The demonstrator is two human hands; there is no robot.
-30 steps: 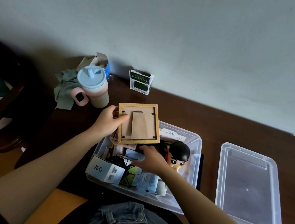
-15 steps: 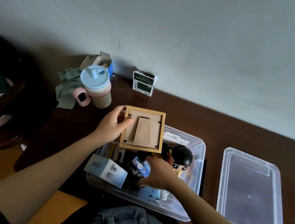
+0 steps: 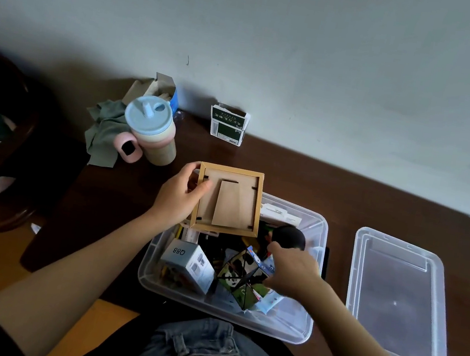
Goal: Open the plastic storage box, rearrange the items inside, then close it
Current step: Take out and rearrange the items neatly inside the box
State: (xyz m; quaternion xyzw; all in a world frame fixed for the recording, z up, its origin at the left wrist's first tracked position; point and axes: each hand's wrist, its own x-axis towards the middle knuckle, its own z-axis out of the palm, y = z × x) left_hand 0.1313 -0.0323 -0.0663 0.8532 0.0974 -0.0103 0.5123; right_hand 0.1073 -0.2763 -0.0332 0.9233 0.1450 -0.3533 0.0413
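Since the earlier frames the right hand (image 3: 290, 271) has lifted the folding picture cube (image 3: 243, 278) up out of the clutter, and the doll's face, visible before, is now hidden behind that hand, only its black rounded head (image 3: 290, 237) showing. The table (image 3: 346, 193) is dark brown wood with a smooth top. The lid (image 3: 396, 309), clear plastic, rectangular with rounded corners, lies flat to the right of the box, apart from it. The storage box (image 3: 302, 323), of the same clear plastic, stands open at the table's near edge, crowded with items. The picture frame (image 3: 229, 201), square, pale wood rim with a brown board back and a stand flap, is held back-up over the box's far left corner; the left hand (image 3: 178, 197) grips its left edge, thumb across the backing. The right hand's fingers are curled about the cube's right side. A white carton (image 3: 188, 265) marked Q88 leans in the box's left end.
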